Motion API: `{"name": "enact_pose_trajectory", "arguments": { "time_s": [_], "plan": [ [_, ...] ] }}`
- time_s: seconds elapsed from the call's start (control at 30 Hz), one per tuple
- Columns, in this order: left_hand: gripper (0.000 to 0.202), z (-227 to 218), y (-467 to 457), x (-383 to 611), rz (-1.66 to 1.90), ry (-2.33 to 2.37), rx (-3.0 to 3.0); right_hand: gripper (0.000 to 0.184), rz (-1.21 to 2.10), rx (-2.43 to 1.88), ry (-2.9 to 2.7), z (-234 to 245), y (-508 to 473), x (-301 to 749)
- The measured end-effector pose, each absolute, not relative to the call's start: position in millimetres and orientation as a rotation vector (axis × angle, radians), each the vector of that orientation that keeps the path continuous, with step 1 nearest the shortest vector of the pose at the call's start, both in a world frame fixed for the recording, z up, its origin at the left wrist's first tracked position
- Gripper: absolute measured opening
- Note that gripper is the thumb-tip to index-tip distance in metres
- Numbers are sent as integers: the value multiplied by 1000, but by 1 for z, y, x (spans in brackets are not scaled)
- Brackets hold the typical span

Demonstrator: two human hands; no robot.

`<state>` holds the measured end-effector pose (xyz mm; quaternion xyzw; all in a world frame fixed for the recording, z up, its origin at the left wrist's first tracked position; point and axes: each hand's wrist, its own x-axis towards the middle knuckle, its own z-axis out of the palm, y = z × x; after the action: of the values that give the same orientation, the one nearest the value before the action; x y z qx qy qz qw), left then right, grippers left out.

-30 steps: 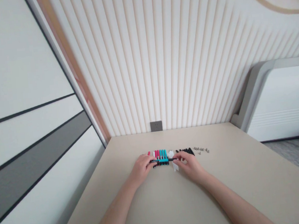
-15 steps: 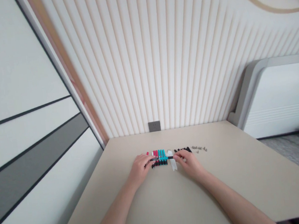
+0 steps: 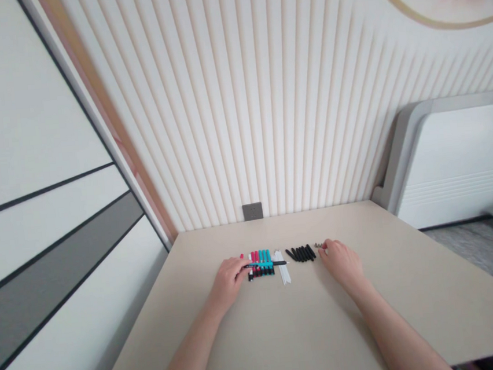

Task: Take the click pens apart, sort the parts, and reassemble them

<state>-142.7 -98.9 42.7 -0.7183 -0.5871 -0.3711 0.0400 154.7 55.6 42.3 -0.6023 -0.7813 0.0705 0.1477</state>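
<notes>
Left hand (image 3: 229, 276) pinching blue-black pen (image 3: 265, 264), long axis crosswise, tip (image 3: 287, 262) rightward; right hand (image 3: 341, 261): grip unclear.

A slim, pale-tipped teal-and-black pen (image 3: 264, 263) points rightward, lying crosswise, while small metallic pieces (image 3: 317, 245), partly hidden, sit to its right.

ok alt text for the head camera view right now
A person's left hand holds a teal and black pen over a row of pink, white and teal pens; the right hand is at small metal pieces beside black tubes on a beige table.
</notes>
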Motion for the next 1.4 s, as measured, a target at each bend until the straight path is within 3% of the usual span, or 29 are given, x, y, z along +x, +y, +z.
{"name": "enact_pose_trajectory", "arguments": {
  "time_s": [0.23,0.4,0.57,0.7,1.23,1.4],
  "plan": [
    [21,44,-99,-143,-1144,-1783,-2204,19,310,-1709,-2241,38,58,154],
    [23,46,-100,-143,-1146,-1799,-2181,17,611,-1287,-2155,42,51,139],
    [23,47,-101,-143,-1169,-1800,-2159,34,1107,-900,-1967,39,34,115],
    [23,46,-100,-143,-1179,-1796,-2148,44,1304,-818,-1874,35,27,107],
    [22,45,-101,-142,-1207,-1770,-2207,42,1304,-820,-1889,38,21,106],
    [23,45,-101,-142,-1193,-1777,-2212,55,1284,-857,-1963,38,17,103]
  ]
}}
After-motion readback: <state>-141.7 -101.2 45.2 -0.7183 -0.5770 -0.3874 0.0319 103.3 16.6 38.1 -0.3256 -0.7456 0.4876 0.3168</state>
